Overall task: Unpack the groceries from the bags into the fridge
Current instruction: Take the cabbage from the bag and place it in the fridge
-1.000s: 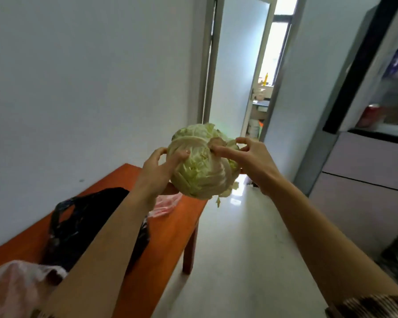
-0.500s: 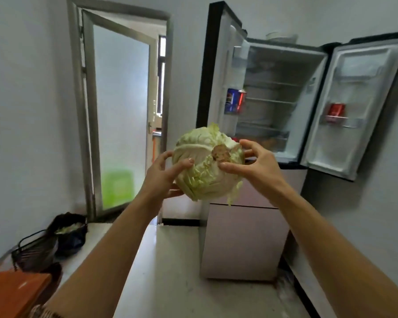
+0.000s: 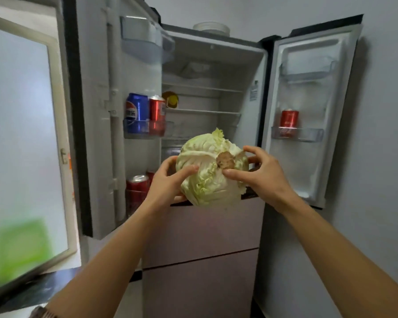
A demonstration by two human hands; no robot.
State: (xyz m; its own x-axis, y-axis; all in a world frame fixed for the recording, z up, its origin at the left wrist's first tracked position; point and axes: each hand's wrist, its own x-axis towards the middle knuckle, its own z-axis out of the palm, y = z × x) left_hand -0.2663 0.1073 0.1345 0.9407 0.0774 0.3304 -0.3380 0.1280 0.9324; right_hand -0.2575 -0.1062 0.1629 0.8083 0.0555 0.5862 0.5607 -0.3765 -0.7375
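Cabbage (image 3: 207,177), a pale green head with its brown stem stub (image 3: 225,159) turned toward the camera, is held in the air in front of the open fridge (image 3: 200,237), level with the bottom edge of the upper compartment and above the pink drawer fronts. The left hand (image 3: 168,187) cups its left side and underside, thumb pressed on the near face. The right hand (image 3: 262,175) clamps the right side, thumb just below the stub and fingers curled over the far side. The grip matches that of half a second ago, but the fridge now stands much closer and fills the view, and the dark basket and orange table corner seen at lower left then are out of sight. On the left door (image 3: 97,111) a blue can (image 3: 137,111) and a red can (image 3: 157,111) stand side by side in the middle bin, with more red cans (image 3: 138,184) in the bin below. A lone can (image 3: 289,119), also red, stands in a bin of the right door (image 3: 308,168).
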